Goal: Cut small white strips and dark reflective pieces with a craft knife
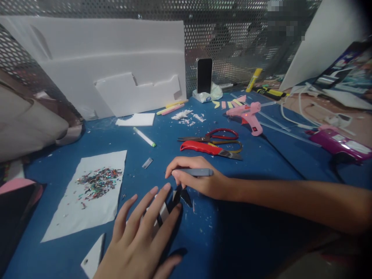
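My right hand [200,178] is closed around a grey pen [199,172], its tip end hidden by the fingers. Just below the fingertips lie small black pieces [186,197] on the blue tabletop. My left hand [139,236] is spread palm down, fingers stretched out, over a black and white piece [164,212] that shows between the fingers. How firmly it presses cannot be made out. By the left wrist rests a white piece with a small hole [93,256]. A small grey strip [147,163] lies above the left fingertips.
A white sheet [61,217] with colourful shreds lies left. Beyond my right hand are scissors [223,135], a red-handled knife [200,147] and a pink glue gun [247,116] with its cord. A phone [204,75] stands behind. White foam boards [116,42] lean at the back.
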### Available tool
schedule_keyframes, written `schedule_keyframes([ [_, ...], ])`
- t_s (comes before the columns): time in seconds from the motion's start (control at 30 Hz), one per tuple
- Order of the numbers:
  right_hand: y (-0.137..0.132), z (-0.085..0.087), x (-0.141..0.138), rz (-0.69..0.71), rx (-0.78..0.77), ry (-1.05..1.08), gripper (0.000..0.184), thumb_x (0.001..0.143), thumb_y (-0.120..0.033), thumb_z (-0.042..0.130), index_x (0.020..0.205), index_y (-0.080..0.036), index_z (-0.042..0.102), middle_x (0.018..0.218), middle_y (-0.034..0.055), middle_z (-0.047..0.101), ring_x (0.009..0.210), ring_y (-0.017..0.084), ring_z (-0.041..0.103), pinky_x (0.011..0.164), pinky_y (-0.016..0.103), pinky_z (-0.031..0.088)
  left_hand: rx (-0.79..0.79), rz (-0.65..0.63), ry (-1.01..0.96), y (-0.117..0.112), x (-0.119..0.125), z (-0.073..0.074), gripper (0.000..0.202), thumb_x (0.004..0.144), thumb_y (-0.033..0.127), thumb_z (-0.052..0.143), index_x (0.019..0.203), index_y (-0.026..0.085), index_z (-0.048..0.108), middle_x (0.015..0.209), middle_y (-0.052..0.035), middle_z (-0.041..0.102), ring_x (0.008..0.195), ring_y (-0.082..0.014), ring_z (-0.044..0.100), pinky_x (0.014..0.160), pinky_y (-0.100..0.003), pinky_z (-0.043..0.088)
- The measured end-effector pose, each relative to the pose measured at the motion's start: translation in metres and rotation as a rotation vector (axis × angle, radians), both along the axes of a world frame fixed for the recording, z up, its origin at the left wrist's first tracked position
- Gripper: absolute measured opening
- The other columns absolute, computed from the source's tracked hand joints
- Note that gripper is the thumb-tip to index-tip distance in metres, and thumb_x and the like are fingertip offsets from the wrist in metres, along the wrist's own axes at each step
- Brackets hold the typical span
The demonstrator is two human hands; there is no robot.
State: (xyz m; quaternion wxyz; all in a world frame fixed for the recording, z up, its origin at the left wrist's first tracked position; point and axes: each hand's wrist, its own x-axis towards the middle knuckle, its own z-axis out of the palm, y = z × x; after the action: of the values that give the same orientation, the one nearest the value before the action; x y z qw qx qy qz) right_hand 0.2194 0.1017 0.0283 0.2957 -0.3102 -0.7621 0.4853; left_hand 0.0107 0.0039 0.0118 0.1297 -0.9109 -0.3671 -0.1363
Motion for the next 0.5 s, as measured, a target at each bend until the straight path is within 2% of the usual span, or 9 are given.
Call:
schedule_keyframes([
  [0.3, 0.0002, -0.0013, -0.0002, 0.030, -0.068, 0.007, 0.018, 0.095, -0.025, 0.044, 0.097, -0.015, 0.059, 0.070, -0.0022, 0.055, 0.056, 0.008, 0.058, 0.056, 0.020, 0.044, 0.004, 0.011, -0.034, 0.0030, -0.0020, 0.0012, 0.051, 0.086, 0.047, 0.050, 0.129, 0.020, 0.050, 0.148, -0.0157, 0.031, 0.134, -0.0328, 0.030, 0.108, -0.048, 0.016],
  [0.5, -0.0004, -0.0006, 0.0003, 0.032, -0.066, 0.012, 0.018, 0.095, -0.023, 0.043, 0.096, -0.016, 0.059, 0.069, -0.0024, 0.056, 0.054, 0.008, 0.057, 0.055, 0.020, 0.045, 0.021, -0.030, 0.005, 0.0030, -0.0037, 0.0028, 0.052, 0.085, 0.046, 0.053, 0.128, 0.017, 0.049, 0.146, -0.0195, 0.030, 0.133, -0.0352, 0.028, 0.107, -0.051, 0.016],
])
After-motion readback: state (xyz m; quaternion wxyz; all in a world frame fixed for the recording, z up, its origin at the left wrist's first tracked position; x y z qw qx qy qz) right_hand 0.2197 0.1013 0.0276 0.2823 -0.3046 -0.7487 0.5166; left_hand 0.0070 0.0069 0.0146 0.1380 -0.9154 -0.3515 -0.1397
